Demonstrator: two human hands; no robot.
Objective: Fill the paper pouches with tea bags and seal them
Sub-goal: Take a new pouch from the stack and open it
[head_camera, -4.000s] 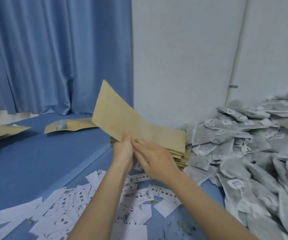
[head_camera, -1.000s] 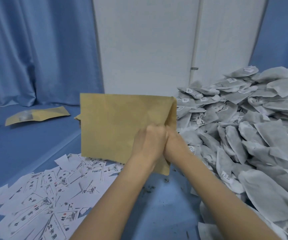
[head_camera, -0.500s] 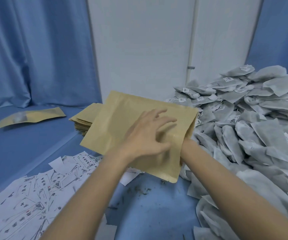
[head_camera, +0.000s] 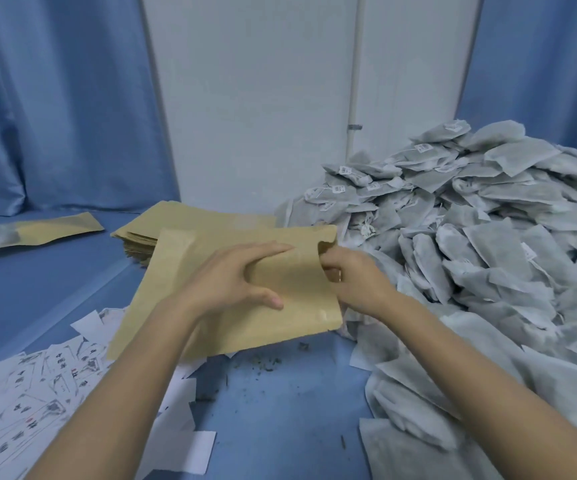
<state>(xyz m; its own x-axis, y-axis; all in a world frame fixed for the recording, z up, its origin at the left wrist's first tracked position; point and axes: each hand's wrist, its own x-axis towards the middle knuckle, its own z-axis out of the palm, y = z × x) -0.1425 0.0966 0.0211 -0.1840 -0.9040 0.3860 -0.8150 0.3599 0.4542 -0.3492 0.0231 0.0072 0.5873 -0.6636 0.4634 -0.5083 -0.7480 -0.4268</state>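
Note:
I hold a brown paper pouch (head_camera: 290, 320) low over the blue table, its open mouth turned right toward the heap of grey tea bags (head_camera: 488, 220). My left hand (head_camera: 231, 282) rests on top of the pouch with arched, spread fingers, their tips and the thumb pressing the paper. At the mouth, my right hand (head_camera: 353, 275) grips the edge, its fingertips curled inside the opening. What is inside the pouch is hidden.
A stack of flat empty pouches (head_camera: 145, 233) lies behind the held one. A single pouch (head_camera: 34, 232) lies at far left on the blue table (head_camera: 280, 410). Several white printed paper slips (head_camera: 37, 393) cover the near left. Tea crumbs dot the table.
The pouch has dropped lower and flatter. My right hand has drawn back from deep inside the pouch to its mouth edge. My left hand stays on top.

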